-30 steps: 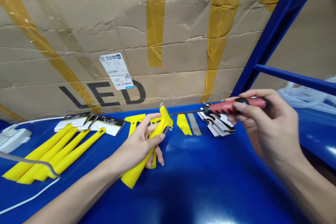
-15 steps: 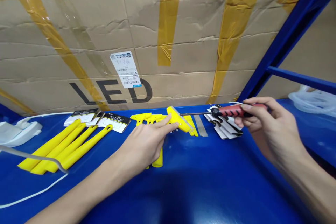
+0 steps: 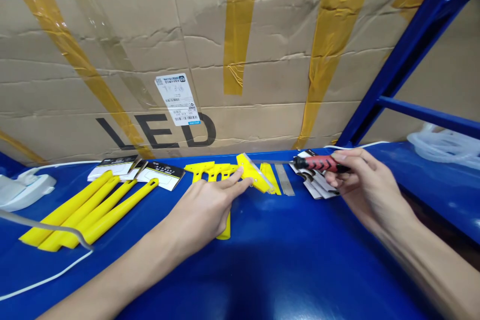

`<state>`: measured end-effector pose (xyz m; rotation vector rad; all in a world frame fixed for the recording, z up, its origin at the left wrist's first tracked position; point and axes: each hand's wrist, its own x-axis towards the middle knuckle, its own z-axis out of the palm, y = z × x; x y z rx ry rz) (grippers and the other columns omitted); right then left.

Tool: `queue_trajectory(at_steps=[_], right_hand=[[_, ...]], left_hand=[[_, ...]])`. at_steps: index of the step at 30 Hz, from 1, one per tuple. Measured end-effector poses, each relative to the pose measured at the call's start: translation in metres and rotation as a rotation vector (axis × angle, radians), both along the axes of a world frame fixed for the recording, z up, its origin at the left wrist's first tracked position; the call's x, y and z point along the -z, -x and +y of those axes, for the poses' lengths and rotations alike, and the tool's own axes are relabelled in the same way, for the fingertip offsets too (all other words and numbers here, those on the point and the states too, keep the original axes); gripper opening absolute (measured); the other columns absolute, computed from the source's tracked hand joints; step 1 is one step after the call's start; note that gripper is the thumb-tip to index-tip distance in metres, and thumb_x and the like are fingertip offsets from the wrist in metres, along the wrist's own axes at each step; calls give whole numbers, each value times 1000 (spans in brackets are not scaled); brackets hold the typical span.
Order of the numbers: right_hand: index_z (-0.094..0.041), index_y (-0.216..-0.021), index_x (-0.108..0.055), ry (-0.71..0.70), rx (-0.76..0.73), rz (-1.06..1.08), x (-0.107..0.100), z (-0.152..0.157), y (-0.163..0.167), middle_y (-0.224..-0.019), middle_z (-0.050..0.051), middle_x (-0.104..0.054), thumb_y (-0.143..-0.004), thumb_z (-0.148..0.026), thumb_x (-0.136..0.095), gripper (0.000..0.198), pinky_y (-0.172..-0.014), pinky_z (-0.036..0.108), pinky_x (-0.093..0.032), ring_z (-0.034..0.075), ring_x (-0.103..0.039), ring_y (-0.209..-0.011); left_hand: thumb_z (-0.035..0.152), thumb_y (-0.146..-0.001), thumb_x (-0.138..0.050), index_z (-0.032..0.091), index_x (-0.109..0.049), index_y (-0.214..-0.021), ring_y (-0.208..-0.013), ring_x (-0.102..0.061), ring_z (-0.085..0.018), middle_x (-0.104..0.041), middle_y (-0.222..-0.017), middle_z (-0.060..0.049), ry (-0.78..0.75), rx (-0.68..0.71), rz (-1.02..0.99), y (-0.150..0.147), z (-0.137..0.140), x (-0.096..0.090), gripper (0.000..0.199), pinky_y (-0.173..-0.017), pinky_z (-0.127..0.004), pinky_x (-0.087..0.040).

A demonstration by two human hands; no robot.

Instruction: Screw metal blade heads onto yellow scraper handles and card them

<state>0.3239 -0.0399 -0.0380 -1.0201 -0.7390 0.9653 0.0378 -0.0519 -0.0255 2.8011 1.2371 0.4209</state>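
My left hand (image 3: 213, 197) is closed on a yellow scraper head (image 3: 255, 175), its fingers on the left side and a metal blade edge along the right. A red and black screwdriver (image 3: 318, 163) is gripped in my right hand (image 3: 362, 180), its thin shaft pointing left toward the scraper head. Whether the tip touches the head is hard to make out. Several other yellow scraper heads (image 3: 200, 167) lie in a row behind my left hand. Just right of the held head are a yellow piece (image 3: 273, 177) and flat metal blades (image 3: 285, 180).
Several yellow handles (image 3: 93, 215) lie at left beside printed cards (image 3: 161, 175). More folded cards (image 3: 317, 187) sit under the screwdriver. A white power strip (image 3: 28, 191) with cables is far left. A large cardboard box (image 3: 262, 120) stands behind, and a blue frame post (image 3: 397, 55) rises at right.
My right hand has moved slightly left with the screwdriver, whose handle is now closer to the scraper head. My left hand still holds the head. The view has shifted a little.
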Motion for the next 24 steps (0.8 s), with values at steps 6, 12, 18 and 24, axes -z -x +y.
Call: queue_trajectory(at_steps=[6,12,18,24], right_hand=[[-20,-90,-67,262,-571,73,-8,-5,23,-92,6,-75,-56,-13,-82,37,-69,30,-61,17,-70,-73],[-19,-65,-58,372,-556,-373,-5,12,56,-51,-3,-54,-68,-38,-82,31,-32,18,-31,10,-50,-45],[-17,-69,-63,299,-634,-431,-6,22,65,-46,-5,-52,-64,-47,-87,38,-36,20,-25,9,-48,-41],[-18,-57,-53,261,-726,-305,3,25,63,-45,-5,-48,-68,-49,-83,44,-38,21,-24,7,-42,-41]], left_hand=[[3,-84,-48,24,-57,-142,-70,-75,-22,-56,-146,-14,-99,45,178,4,1,-12,62,-60,-32,-55],[5,-90,-47,28,-51,-146,-77,-75,-20,-58,-145,-12,-128,113,237,9,2,-15,61,-57,-27,-49],[1,-91,-38,21,-56,-141,-85,-76,-23,-58,-144,-11,-221,171,312,13,6,-13,57,-53,-29,-45],[1,-89,-41,26,-52,-145,-86,-75,-21,-55,-149,-8,-265,156,331,14,9,-15,63,-51,-28,-42]])
